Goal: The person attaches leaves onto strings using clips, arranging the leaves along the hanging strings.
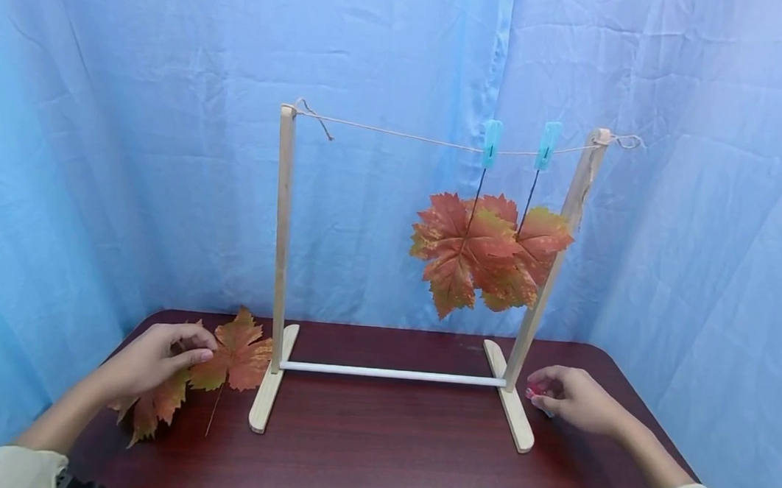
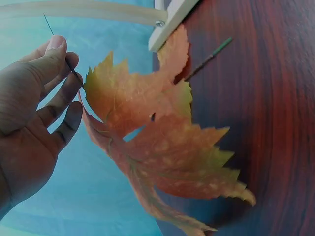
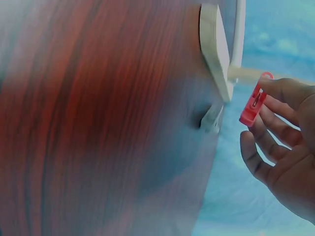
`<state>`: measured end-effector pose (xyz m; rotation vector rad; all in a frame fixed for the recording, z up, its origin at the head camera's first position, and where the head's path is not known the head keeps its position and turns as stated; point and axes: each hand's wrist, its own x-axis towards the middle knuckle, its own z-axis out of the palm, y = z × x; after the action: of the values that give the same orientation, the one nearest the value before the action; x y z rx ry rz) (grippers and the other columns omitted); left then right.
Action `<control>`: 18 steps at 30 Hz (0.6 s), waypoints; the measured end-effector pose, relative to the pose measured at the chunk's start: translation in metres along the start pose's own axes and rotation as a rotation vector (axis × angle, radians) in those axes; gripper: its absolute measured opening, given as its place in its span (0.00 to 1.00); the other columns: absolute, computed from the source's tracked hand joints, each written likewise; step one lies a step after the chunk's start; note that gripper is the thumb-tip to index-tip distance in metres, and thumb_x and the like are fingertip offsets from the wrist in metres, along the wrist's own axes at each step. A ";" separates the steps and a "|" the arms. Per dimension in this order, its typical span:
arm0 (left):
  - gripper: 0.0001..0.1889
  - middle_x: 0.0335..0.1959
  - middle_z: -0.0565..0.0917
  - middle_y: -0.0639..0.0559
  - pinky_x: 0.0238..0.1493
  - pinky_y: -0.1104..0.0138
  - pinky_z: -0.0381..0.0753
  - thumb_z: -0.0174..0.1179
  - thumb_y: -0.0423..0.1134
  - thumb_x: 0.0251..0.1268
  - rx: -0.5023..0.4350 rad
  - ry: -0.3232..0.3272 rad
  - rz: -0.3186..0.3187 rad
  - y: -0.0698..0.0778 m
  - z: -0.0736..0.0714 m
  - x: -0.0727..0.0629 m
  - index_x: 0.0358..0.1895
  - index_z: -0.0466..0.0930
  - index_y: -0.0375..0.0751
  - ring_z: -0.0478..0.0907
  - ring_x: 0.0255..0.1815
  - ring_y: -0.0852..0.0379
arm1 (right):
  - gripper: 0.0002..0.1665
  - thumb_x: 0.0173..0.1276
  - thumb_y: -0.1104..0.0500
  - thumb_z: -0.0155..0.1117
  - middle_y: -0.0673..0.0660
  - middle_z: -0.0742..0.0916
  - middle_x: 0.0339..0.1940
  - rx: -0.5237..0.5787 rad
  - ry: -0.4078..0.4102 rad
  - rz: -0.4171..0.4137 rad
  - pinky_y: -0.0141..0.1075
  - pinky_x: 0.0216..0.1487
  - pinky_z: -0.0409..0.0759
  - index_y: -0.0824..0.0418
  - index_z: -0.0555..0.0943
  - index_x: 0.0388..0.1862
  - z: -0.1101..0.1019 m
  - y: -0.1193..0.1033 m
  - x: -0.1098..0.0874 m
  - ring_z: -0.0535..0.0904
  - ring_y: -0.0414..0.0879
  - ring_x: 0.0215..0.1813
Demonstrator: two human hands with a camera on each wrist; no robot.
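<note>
My left hand [image 1: 159, 357] pinches the thin dark stem of an artificial autumn leaf [image 2: 172, 162] between thumb and fingers; that leaf hangs low at the table's left side. Behind it a second orange leaf [image 1: 242, 358] lies by the rack's left foot. Over on the right, my right hand [image 1: 578, 401] holds a red clothespin [image 3: 255, 102] by one end with thumb and fingertips. Another clothespin, pale [image 3: 211, 119], lies on the table near the rack's right foot. Two leaves [image 1: 464, 248] hang from the string [image 1: 397, 133] by blue clothespins [image 1: 492, 144].
A wooden rack stands on the dark red table [image 1: 381, 435], with a left post [image 1: 281, 238], a leaning right post [image 1: 548, 282] and a white crossbar [image 1: 391, 374] low between them. Blue cloth [image 1: 170, 151] surrounds the table at the back and sides.
</note>
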<state>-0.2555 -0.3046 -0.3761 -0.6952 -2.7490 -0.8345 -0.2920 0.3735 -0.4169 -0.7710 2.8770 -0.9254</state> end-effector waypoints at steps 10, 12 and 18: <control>0.04 0.35 0.86 0.67 0.35 0.67 0.81 0.66 0.37 0.71 -0.062 -0.022 0.042 0.022 0.001 0.010 0.43 0.87 0.51 0.81 0.34 0.66 | 0.15 0.72 0.62 0.69 0.45 0.87 0.36 0.006 -0.118 -0.134 0.33 0.33 0.82 0.68 0.83 0.54 0.021 -0.040 0.016 0.83 0.35 0.36; 0.04 0.34 0.86 0.66 0.34 0.67 0.80 0.66 0.38 0.71 -0.097 -0.026 0.040 0.027 0.002 0.012 0.43 0.88 0.49 0.80 0.34 0.67 | 0.15 0.72 0.62 0.69 0.45 0.87 0.37 0.008 -0.145 -0.148 0.33 0.34 0.82 0.67 0.83 0.55 0.025 -0.049 0.019 0.83 0.35 0.36; 0.03 0.27 0.83 0.56 0.26 0.67 0.75 0.65 0.40 0.72 -0.222 -0.073 0.011 0.043 0.008 0.017 0.40 0.87 0.48 0.75 0.26 0.65 | 0.15 0.72 0.60 0.69 0.43 0.85 0.39 -0.028 -0.168 -0.187 0.34 0.37 0.82 0.60 0.84 0.56 0.038 -0.076 0.026 0.81 0.34 0.39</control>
<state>-0.2497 -0.2620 -0.3571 -0.7937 -2.7388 -1.1459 -0.2743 0.2880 -0.4030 -1.0796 2.7141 -0.7938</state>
